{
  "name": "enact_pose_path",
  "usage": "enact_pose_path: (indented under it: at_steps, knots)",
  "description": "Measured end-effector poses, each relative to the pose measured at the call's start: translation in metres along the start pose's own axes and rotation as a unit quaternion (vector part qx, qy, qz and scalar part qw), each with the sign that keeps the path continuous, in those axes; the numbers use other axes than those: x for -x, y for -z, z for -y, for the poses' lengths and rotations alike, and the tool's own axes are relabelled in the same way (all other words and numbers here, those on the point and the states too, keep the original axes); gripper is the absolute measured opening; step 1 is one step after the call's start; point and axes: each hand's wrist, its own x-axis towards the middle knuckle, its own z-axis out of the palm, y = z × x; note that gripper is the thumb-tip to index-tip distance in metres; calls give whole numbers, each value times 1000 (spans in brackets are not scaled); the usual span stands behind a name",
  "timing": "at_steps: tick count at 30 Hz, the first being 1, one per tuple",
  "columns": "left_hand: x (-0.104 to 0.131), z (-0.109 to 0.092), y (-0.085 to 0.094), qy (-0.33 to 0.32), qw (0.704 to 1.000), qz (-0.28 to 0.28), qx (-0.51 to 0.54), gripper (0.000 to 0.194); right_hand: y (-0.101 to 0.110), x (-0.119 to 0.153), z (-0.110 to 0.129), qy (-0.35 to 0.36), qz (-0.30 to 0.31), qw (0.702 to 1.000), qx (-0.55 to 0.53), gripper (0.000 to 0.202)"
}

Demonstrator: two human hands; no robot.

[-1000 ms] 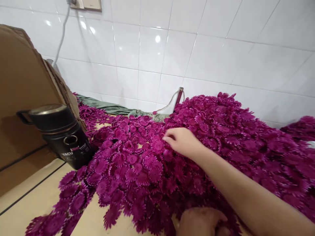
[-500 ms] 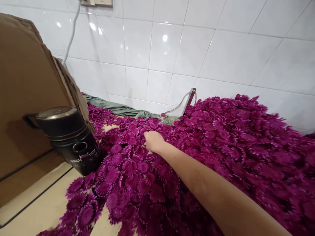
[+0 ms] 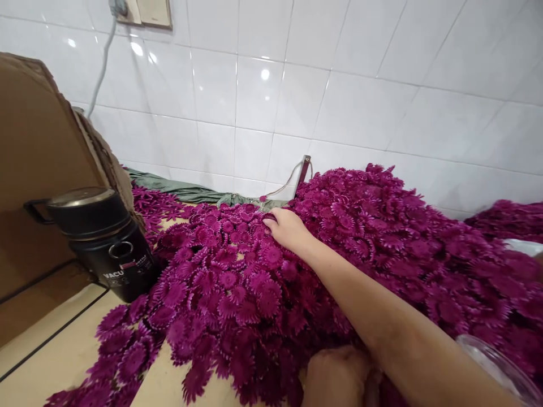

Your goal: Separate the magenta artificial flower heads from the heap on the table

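Note:
My right hand (image 3: 288, 229) reaches from the lower right into a wide heap of purple artificial flower heads (image 3: 254, 277). Its fingers are pinched together at the far side of the heap, on a purple flower piece there. At the bottom edge, partly under my right forearm, is my left hand (image 3: 339, 376), curled and somewhat blurred. Flowers lie around it, and what its fingers hold, if anything, is hidden. The flower heads are flat and round with toothed petals, loosely stacked over one another.
A black vacuum bottle (image 3: 112, 243) stands at left beside a large cardboard box (image 3: 46, 169). Green cloth (image 3: 178, 189) runs along the white tiled wall (image 3: 254, 96). A short upright bar (image 3: 302, 176) rises behind the heap. A clear plastic container (image 3: 496, 367) sits at lower right.
The view has swung to the right. My right hand has moved farther back over the heap, towards the upright bar. My left hand has come into view at the bottom.

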Motion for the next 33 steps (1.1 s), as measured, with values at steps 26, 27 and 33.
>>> enact_pose_path:
  at_steps: [26,27,33]
  knots:
    - [-33,-3,6,-32,961,-260,-91,31,23,205,-92,-74,-95,983,-140,41]
    - [-33,-3,4,-36,964,-246,-96,32,23,207,-91,-59,-78,980,-171,38]
    - [-28,-17,-7,-48,982,-132,-130,35,28,218,-88,-78,-54,954,-285,16]
